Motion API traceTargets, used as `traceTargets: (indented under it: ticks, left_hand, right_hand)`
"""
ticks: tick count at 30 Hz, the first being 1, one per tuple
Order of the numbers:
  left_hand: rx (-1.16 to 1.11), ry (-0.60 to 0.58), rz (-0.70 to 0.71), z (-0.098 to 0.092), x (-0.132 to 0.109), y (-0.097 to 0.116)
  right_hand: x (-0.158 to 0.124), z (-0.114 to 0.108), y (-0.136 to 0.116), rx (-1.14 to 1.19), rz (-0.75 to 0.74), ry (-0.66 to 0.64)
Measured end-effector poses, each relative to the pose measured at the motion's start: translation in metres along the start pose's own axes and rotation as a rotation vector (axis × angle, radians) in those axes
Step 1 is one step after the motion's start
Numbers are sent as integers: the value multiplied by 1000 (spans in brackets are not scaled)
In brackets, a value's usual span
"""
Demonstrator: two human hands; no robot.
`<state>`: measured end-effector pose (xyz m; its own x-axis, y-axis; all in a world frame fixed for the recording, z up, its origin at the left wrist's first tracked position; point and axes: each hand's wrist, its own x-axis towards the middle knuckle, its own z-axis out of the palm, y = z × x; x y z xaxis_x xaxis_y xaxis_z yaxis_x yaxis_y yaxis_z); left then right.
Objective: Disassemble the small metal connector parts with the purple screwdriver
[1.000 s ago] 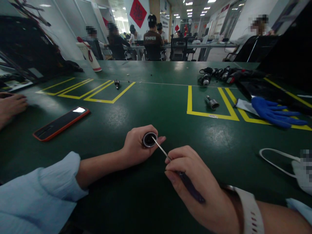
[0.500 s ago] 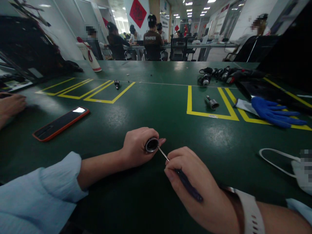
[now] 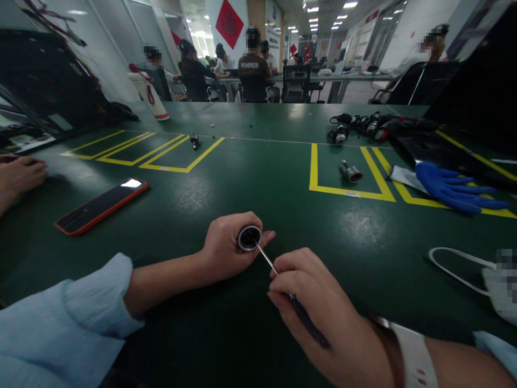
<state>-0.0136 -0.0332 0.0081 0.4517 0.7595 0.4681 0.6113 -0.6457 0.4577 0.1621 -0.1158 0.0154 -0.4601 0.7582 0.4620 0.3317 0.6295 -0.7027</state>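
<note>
My left hand (image 3: 228, 245) is closed around a cup-shaped metal part (image 3: 242, 230), whose round open mouth is turned towards me. The fingers hide most of its body, and its inside is dark. Gripped in my right hand (image 3: 323, 307) is a thin-shafted screwdriver (image 3: 265, 255) with a dark handle. Its shaft slants up to the left, and the end goes into the mouth at the lower right of the rim. The tip itself is hidden inside. Both hands are just above the green table (image 3: 226, 334).
Another cup-shaped metal part with a stem (image 3: 351, 171) lies inside yellow tape at the right. A smaller metal part (image 3: 194, 141) is at the back left. Around them are a phone (image 3: 100, 207), a blue glove (image 3: 452, 186), a mask (image 3: 503, 285) and another person's hand (image 3: 20, 175).
The screwdriver's end has moved left, from the rim's right edge further into the cup's mouth. My right hand has shifted slightly left, and the metal part has tilted a little.
</note>
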Motion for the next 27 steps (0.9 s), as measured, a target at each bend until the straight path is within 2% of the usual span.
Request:
traceTargets:
  ticks: [8,13,20,27]
  left_hand:
    - [75,52,21,0,1,-4]
    - [66,36,25,0,1,-6]
    - [-56,-16,-58,-1,4,-4]
    - [-112,9,-58,-1,5,-4]
  right_hand:
    - [-2,2,3,160,103,75]
    - [-2,4,4,268,161,161]
    - [1,2,8,326,149,169]
    - [0,-1,7,248,94,161]
